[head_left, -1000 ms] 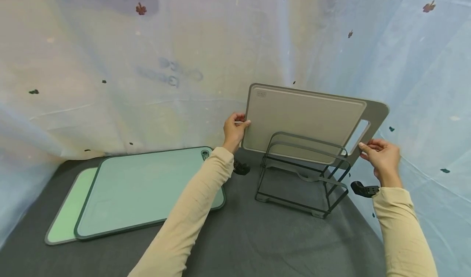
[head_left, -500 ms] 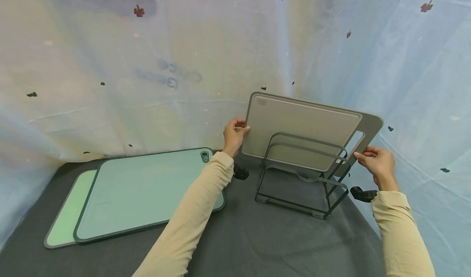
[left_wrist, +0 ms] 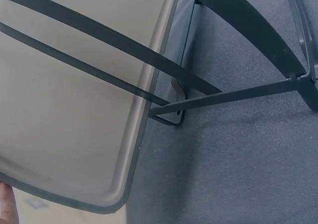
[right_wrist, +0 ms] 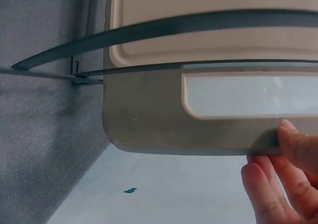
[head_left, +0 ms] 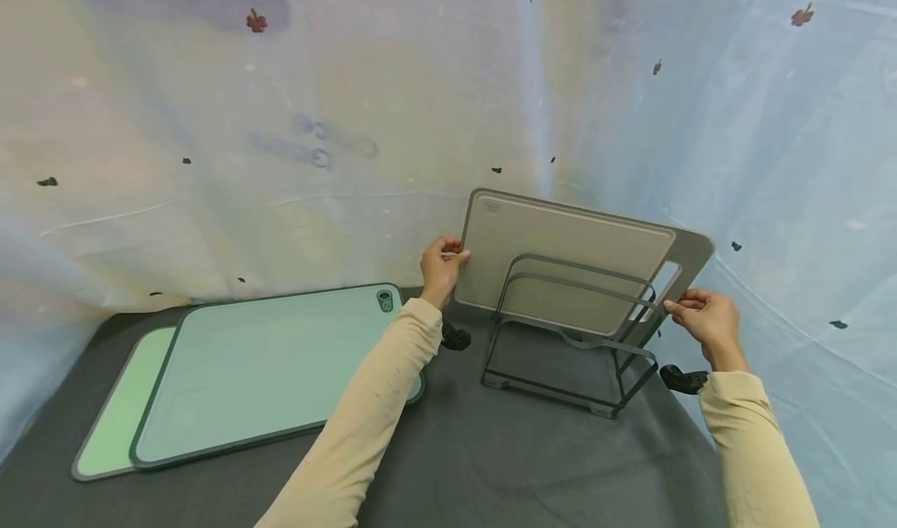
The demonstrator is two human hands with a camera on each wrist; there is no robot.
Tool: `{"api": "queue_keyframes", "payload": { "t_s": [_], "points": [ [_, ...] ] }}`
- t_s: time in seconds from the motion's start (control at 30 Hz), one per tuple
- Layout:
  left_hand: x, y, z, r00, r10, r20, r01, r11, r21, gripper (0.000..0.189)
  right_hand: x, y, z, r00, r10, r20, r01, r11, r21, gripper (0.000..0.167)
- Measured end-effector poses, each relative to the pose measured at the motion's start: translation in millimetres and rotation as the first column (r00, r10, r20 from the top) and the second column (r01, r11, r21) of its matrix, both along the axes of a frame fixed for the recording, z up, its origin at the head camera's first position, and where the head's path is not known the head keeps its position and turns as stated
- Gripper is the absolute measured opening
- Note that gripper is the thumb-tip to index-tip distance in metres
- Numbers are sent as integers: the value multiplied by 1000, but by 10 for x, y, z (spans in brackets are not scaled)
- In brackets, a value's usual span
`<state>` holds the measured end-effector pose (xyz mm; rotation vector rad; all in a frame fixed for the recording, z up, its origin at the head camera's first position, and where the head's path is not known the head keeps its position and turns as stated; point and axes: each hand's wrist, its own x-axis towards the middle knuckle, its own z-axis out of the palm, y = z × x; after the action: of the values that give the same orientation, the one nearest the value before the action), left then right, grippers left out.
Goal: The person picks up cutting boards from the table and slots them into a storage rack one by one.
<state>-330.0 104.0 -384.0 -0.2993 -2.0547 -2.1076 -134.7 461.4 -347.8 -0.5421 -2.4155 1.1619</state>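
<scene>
1. Main thing: the grey-beige board (head_left: 546, 232), held upright but a bit tilted, at the rack (right_wrist: 198, 24) of dark metal bars. Its top edge slopes down to the R side, so the R end is lower than the L end.
2. Pos.: the board is behind the two tall hoops of the rack, seen from the head cam, and it sticks out past the rack on both sides. Whether its lower edge touches the rack's base, I cannot tell.
3. L hand (head_left: 441, 271): fingers clamped on the board's L edge, thumb on the near side. The L wrist cam shows only a small piece of finger at this edge.
4. R hand (head_left: 704, 322): fingers clamped on the handle end (right_wrist: 213, 134), w/ the thumb on the near face, next to the long slot, and the other fingers at the outer edge.
5. To the L, on the dark grey bench (head_left: 561, 473): a pale blue-green board (head_left: 273, 364) w/ dark rim and a small dark mark in one corner. It lies flat, partly over a light green board (head_left: 129, 403). The L sleeve (head_left: 378, 396) passes in front of it.
6. Bg.: a pale curtain (head_left: 350, 84) w/ small leaf marks, brown and dark.
</scene>
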Motion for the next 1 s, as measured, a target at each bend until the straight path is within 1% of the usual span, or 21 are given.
{"api": "queue_keyframes", "payload": {
  "t_s": [0.13,0.2,0.23,0.43,0.57,0.73,0.87,1.0],
  "points": [
    [-25,-6,-57,1000,-14,14,13,1000,14,15,16,-3,-28,1000,-3,10,3,1000,9,41],
    [-30,-11,-65,1000,-13,22,12,1000,20,17,8,-6,-34,1000,-11,6,11,1000,2,42],
    [-28,-15,-58,999,-15,44,15,1000,11,18,1,-8,-36,1000,-18,5,18,1000,4,43],
    [-20,-47,-53,998,21,66,-20,1000,-5,19,-50,-42,-67,998,-60,10,60,997,46,48],
    [-30,-77,-39,997,25,66,-24,1000,-11,20,-64,-73,-83,997,-76,-4,77,997,33,49],
    [-25,-78,7,996,36,78,-34,999,-24,19,-34,-76,-77,995,-96,-12,96,995,16,49],
    [-24,-67,40,995,55,83,-52,998,-42,17,-14,-92,-72,993,-118,-13,118,993,-13,48],
    [-46,-58,62,994,75,84,-71,996,-53,15,-5,-130,-82,988,-156,-10,155,987,-41,49]
  ]
}}
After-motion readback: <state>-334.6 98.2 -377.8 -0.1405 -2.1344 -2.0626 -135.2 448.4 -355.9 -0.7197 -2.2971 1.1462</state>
